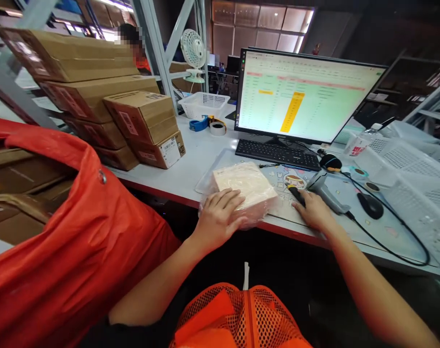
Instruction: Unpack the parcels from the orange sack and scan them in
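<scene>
My left hand (220, 212) lies over the near left part of a pale, box-shaped package (246, 186) in clear plastic wrap. Its fingers are stretched out flat on top, and the thumb rests by the near side. The package sits at the front edge of the desk. To the right, my right hand (314, 210) is closed around a slim black tool with a yellow end (295, 194), which looks like a box cutter. A grey handheld barcode scanner (328, 193) lies just beside that hand, its cable running to the right.
A monitor (306, 96) and keyboard (277, 153) stand behind the package. Stacked cardboard boxes (143, 118) and a large red bag (107, 232) with boxes inside are at left. A mouse (370, 205), cables and white baskets (418, 193) occupy the right. A person (142, 60) is in the background.
</scene>
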The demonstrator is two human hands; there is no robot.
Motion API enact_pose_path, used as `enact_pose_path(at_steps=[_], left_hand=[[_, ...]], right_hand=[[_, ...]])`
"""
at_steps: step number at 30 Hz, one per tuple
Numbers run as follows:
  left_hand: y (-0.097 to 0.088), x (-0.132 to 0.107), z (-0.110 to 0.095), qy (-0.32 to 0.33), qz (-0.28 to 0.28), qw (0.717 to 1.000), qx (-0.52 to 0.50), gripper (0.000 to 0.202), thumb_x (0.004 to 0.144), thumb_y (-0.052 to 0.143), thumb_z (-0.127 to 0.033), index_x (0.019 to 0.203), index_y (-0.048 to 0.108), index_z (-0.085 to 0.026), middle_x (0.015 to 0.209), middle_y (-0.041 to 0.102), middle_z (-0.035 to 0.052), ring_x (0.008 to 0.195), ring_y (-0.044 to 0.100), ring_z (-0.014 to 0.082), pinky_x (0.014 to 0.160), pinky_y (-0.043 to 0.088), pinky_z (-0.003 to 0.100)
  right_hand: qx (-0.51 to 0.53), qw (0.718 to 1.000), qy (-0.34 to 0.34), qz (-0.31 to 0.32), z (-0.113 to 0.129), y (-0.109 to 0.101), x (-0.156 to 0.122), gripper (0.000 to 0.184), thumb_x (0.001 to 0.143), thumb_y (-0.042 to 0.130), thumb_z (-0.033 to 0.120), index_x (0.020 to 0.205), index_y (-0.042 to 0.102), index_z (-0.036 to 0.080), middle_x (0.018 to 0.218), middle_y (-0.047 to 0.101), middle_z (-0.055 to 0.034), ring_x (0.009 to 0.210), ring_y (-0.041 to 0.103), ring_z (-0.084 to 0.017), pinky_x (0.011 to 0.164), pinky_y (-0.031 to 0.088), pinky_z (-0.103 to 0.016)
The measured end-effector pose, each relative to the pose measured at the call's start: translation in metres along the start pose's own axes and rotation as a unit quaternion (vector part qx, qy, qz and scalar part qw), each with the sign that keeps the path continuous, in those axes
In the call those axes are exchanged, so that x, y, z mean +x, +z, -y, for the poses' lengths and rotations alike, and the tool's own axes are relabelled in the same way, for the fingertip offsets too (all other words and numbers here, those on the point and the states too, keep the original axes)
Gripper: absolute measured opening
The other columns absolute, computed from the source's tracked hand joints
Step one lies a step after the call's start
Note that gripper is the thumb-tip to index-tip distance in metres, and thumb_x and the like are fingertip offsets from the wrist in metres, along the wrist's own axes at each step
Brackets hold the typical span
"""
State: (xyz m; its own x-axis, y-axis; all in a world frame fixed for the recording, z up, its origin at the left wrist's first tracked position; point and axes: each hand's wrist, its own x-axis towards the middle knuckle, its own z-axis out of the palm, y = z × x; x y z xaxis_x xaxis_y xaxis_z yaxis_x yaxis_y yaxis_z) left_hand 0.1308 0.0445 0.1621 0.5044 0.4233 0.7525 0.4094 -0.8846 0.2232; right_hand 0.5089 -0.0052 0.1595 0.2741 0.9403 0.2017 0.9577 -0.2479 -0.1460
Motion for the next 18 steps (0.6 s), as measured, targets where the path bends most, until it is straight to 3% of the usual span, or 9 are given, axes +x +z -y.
enact_pose_path(at_steps=[2,5,7,9,11,14,16,18], left_hand=[[0.014,0.002,0.000,-0.004,-0.024,1.000,0.006,0.030,0.104,0.070,-0.028,0.133,0.071,-0.025,0.140,0.074,0.0102,0.135,0.065,0.0330,0.113,0.050,0.053],[0.025,0.002,0.000,-0.002,-0.068,0.998,-0.010,0.023,0.103,0.069,-0.021,0.126,0.074,-0.024,0.129,0.078,0.0081,0.128,0.066,0.0294,0.114,0.049,0.051],[0.027,0.000,0.000,0.000,-0.083,0.996,-0.015,0.023,0.102,0.070,-0.019,0.124,0.075,-0.025,0.124,0.079,0.0070,0.122,0.067,0.0278,0.112,0.049,0.050],[0.029,-0.003,-0.001,0.000,-0.090,0.996,-0.015,0.024,0.102,0.070,-0.017,0.123,0.076,-0.027,0.119,0.080,0.0052,0.116,0.067,0.0264,0.109,0.051,0.048],[0.030,-0.005,-0.002,0.001,-0.095,0.995,-0.015,0.025,0.101,0.069,-0.015,0.121,0.078,-0.028,0.115,0.081,0.0034,0.111,0.067,0.0251,0.105,0.052,0.046],[0.032,-0.007,-0.003,0.015,-0.108,0.993,-0.032,0.029,0.100,0.067,-0.010,0.121,0.078,-0.026,0.113,0.082,0.0026,0.108,0.065,0.0233,0.100,0.053,0.042],[0.033,-0.007,-0.002,0.025,-0.117,0.992,-0.046,0.032,0.100,0.065,-0.006,0.122,0.078,-0.025,0.112,0.082,0.0029,0.108,0.064,0.0223,0.099,0.055,0.039],[0.034,-0.007,0.000,0.027,-0.119,0.991,-0.052,0.031,0.100,0.064,-0.006,0.120,0.079,-0.024,0.112,0.082,0.0030,0.108,0.064,0.0218,0.099,0.055,0.038]], right_hand=[[0.008,0.999,0.004,-0.035,-0.010,0.006,-0.012,0.052,0.102,0.049,0.032,0.143,0.068,0.007,0.137,0.071,-0.0278,0.125,0.068,-0.041,0.109,0.054,-0.056],[0.099,0.991,0.000,-0.091,0.001,-0.020,-0.012,0.054,0.105,0.039,0.033,0.145,0.069,0.013,0.113,0.080,-0.0192,0.097,0.075,-0.033,0.090,0.060,-0.049],[0.171,0.980,-0.056,-0.078,0.029,-0.055,-0.003,0.054,0.108,0.040,0.040,0.152,0.065,0.021,0.087,0.079,-0.0076,0.070,0.070,-0.026,0.073,0.058,-0.040],[0.200,0.966,-0.154,-0.058,0.074,-0.089,0.011,0.050,0.109,0.044,0.041,0.151,0.067,0.026,0.073,0.074,-0.0015,0.058,0.062,-0.019,0.066,0.051,-0.033],[0.176,0.953,-0.246,-0.014,0.127,-0.111,0.028,0.044,0.107,0.049,0.032,0.142,0.075,0.025,0.080,0.078,-0.0030,0.063,0.063,-0.018,0.070,0.049,-0.032],[0.076,0.949,-0.303,0.053,0.194,-0.118,0.050,0.043,0.104,0.051,0.024,0.135,0.080,0.025,0.100,0.083,-0.0071,0.079,0.070,-0.022,0.076,0.049,-0.033],[0.018,0.948,-0.309,0.078,0.217,-0.112,0.057,0.043,0.104,0.050,0.022,0.135,0.081,0.025,0.110,0.084,-0.0085,0.087,0.073,-0.024,0.077,0.049,-0.033],[-0.008,0.945,-0.311,0.096,0.217,-0.109,0.058,0.044,0.105,0.049,0.022,0.136,0.081,0.025,0.111,0.084,-0.0092,0.090,0.074,-0.025,0.076,0.049,-0.033]])
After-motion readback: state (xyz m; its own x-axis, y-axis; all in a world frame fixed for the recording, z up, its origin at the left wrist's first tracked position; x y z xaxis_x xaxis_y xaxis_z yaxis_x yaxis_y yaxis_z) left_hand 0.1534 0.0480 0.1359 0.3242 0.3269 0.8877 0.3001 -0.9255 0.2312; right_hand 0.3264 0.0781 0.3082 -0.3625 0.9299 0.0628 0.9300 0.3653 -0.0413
